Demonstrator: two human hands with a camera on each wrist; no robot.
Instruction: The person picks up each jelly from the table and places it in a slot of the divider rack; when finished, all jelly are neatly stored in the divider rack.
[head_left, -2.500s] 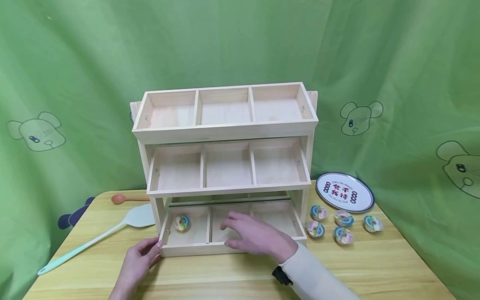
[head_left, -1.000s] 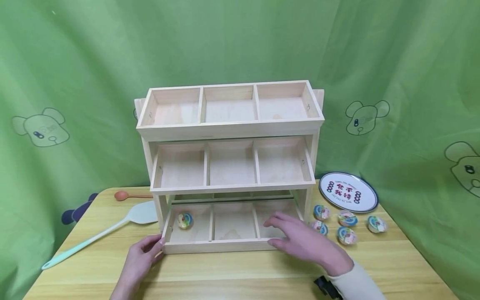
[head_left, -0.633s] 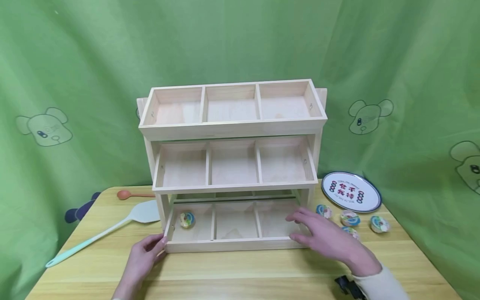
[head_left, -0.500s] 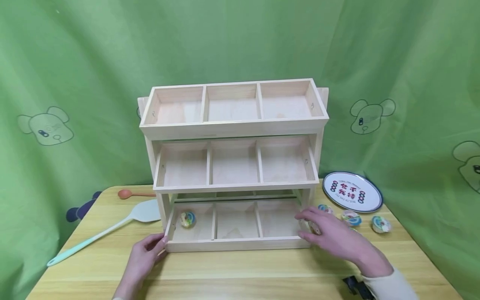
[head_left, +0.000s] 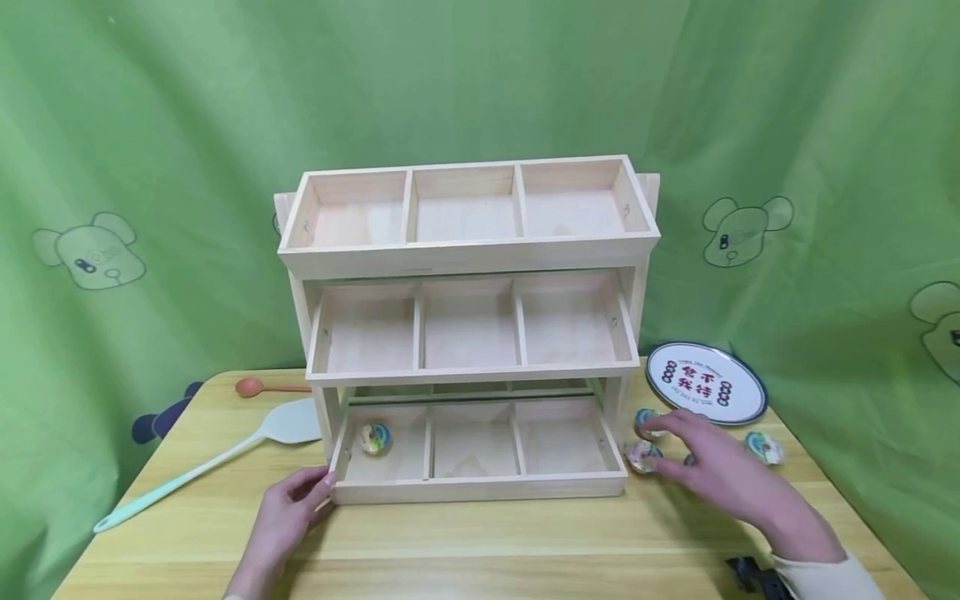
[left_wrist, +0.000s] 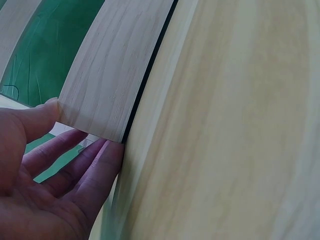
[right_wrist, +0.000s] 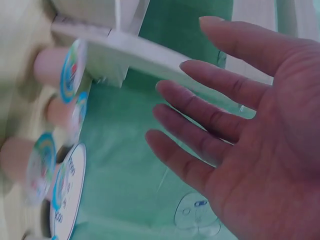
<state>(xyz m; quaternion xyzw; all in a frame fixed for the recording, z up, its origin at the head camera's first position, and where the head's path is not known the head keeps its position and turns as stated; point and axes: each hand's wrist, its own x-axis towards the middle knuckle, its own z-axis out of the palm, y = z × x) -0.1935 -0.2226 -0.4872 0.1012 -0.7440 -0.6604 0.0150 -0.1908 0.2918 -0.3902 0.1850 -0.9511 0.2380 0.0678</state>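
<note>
A three-tier wooden rack [head_left: 472, 262] stands in the middle of the table in the head view, each tray split into three compartments. One jelly cup [head_left: 375, 437] with a printed lid sits in the bottom tray's left compartment. My left hand [head_left: 288, 512] holds the left front corner of that bottom tray [left_wrist: 107, 70], thumb at its top edge and fingers round its end. To the right of the rack, my right hand [head_left: 723, 471] hovers over several jelly cups. Its fingers are spread in the right wrist view, apart from the nearest jelly cup [right_wrist: 52, 70].
An oval plate [head_left: 705, 383] with red lettering lies behind the cups. One jelly cup [head_left: 763, 447] sits farther right. Left of the rack are a long-handled white spatula [head_left: 288, 422] and a small orange-red spoon [head_left: 251, 387]. A green curtain [head_left: 465, 83] hangs behind.
My right hand has moved right, from above the bottom tray's middle compartment to over the loose jelly cups. My left hand stays at the tray corner. The cup in the tray has not moved.
</note>
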